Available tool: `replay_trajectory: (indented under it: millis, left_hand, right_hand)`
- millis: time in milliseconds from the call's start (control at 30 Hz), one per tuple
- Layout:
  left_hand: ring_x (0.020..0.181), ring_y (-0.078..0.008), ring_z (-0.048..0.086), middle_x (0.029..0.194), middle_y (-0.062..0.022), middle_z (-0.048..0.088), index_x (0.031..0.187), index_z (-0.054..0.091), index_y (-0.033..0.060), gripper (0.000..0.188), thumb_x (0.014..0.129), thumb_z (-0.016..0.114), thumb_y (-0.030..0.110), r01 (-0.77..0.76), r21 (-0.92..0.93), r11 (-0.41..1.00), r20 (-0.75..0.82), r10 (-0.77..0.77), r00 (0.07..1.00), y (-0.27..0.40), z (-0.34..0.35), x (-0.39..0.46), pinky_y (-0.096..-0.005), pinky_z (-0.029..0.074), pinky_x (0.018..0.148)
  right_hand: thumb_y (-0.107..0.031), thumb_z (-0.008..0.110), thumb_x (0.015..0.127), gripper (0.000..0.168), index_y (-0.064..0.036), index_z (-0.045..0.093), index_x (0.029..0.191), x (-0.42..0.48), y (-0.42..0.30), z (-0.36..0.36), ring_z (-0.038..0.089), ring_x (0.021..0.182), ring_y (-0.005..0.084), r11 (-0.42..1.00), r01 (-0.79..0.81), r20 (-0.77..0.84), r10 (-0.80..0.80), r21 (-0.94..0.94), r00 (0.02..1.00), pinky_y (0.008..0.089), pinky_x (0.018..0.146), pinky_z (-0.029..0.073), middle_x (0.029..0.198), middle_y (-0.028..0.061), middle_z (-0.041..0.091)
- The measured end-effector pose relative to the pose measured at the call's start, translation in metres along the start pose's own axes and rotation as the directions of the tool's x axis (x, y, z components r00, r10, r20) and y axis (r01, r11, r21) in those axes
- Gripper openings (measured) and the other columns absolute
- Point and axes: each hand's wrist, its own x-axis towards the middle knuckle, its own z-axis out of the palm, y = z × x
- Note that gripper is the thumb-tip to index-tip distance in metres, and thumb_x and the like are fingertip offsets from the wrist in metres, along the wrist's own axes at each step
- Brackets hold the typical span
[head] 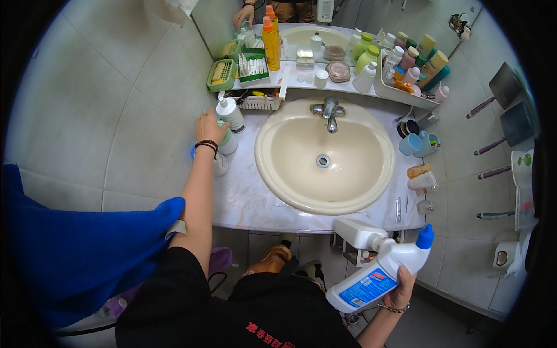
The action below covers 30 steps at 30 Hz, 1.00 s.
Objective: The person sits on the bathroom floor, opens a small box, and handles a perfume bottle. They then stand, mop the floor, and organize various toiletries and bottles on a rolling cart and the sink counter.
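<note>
My left hand (210,129) is at the sink's left, its fingers and thumb around the top of a pale green and white bottle (227,142) on the counter. A white pump bottle (230,115) stands just behind that hand, and another white container (220,165) is in front, partly hidden by my wrist. My right hand (401,285) grips a white angled-neck cleaner bottle (370,282) with a blue cap and blue label, tilted in front of the counter. Beyond it is a second white bottle (357,233); its neck is partly covered, and what supports it is hidden.
A cream basin (296,174) with a chrome faucet (330,114) is set into the marble counter (237,200). Toiletries crowd the shelf (311,87) beneath the mirror. Cups (410,144) and small bottles line the right edge. A blue towel (87,256) hangs at left.
</note>
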Motion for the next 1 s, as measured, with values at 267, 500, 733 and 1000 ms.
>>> replay_trajectory:
  millis: [267, 500, 733, 1000]
  left_hand:
    - [0.101, -0.0372, 0.056, 0.12, -0.0194, 0.052, 0.137, 0.031, 0.0114, 0.064, 0.084, 0.059, 0.032, -0.189, -0.014, 0.982, -0.161, 0.184, 0.97, 0.011, 0.014, 0.022, -0.0443, 0.048, 0.081]
    - [0.086, -0.038, 0.06, 0.11, -0.0204, 0.054, 0.116, 0.046, 0.0057, 0.031, 0.089, 0.05, 0.021, -0.2, 0.041, 0.979, -0.06, 0.203, 0.977, 0.007, 0.024, 0.042, -0.0468, 0.049, 0.073]
    - [0.074, -0.0372, 0.062, 0.08, -0.0202, 0.062, 0.1, 0.047, 0.0019, 0.022, 0.088, 0.051, 0.02, -0.275, 0.125, 0.953, -0.08, 0.285, 0.955, 0.008, 0.021, 0.024, -0.0476, 0.049, 0.063]
    - [0.059, -0.034, 0.063, 0.067, -0.0162, 0.064, 0.106, 0.049, 0.0023, 0.03, 0.086, 0.055, 0.024, -0.302, 0.225, 0.926, -0.127, 0.335, 0.934, 0.012, 0.02, -0.001, -0.044, 0.048, 0.051]
  right_hand:
    - [-0.021, 0.062, 0.077, 0.066, 0.005, 0.032, 0.13, -0.033, -0.022, -0.036, 0.057, 0.1, 0.0282, 0.997, 0.067, -0.239, -0.074, -0.04, 0.968, 0.0384, 0.087, 0.047, 0.114, 0.0202, 0.051]
    - [-0.024, 0.059, 0.084, 0.059, 0.005, 0.035, 0.129, -0.064, -0.023, -0.063, 0.061, 0.092, 0.0256, 0.993, 0.098, -0.375, -0.066, 0.068, 0.925, 0.0373, 0.079, 0.053, 0.109, 0.0185, 0.056]
    - [-0.033, 0.057, 0.087, 0.056, 0.002, 0.041, 0.128, -0.082, -0.021, -0.066, 0.064, 0.088, 0.0235, 0.989, 0.113, -0.502, -0.051, 0.093, 0.863, 0.0353, 0.076, 0.054, 0.105, 0.0148, 0.061]
    - [-0.032, 0.059, 0.086, 0.055, 0.0, 0.042, 0.127, -0.093, -0.017, -0.079, 0.064, 0.088, 0.0226, 0.985, 0.133, -0.56, -0.048, 0.111, 0.827, 0.0355, 0.076, 0.054, 0.104, 0.0132, 0.062]
